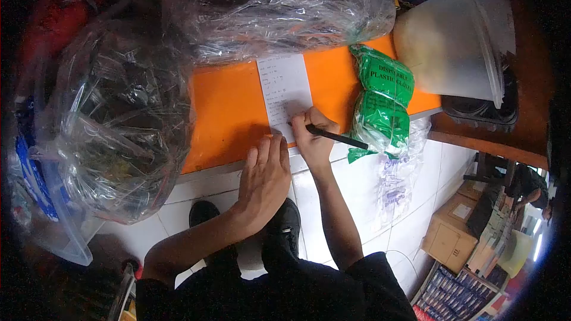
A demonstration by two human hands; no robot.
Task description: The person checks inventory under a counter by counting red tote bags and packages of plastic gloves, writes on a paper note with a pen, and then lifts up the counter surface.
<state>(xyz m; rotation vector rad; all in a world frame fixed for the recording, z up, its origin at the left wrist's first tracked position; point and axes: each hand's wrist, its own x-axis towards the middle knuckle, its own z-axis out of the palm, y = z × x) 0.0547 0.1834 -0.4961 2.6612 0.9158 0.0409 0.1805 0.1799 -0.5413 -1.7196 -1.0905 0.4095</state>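
Observation:
A narrow white paper [284, 80] with several lines of handwriting lies on the orange tabletop [223, 104]. My right hand [315, 137] is closed around a black pen [339, 137], its tip at the lower part of the paper. Beside it, my left hand [266, 175] rests at the table's front edge with its fingertips by the paper's lower left corner. Those fingers lie flat and hold nothing. Just right of my right hand is a green and clear pack of disposable plastic gloves [383, 98].
Large clear plastic bags [125, 119] fill the left side, and a plastic-wrapped bundle [291, 9] lies behind the paper. A translucent tub [449, 44] stands at the back right. Cardboard boxes [450, 232] and a person [529, 187] are at the far right.

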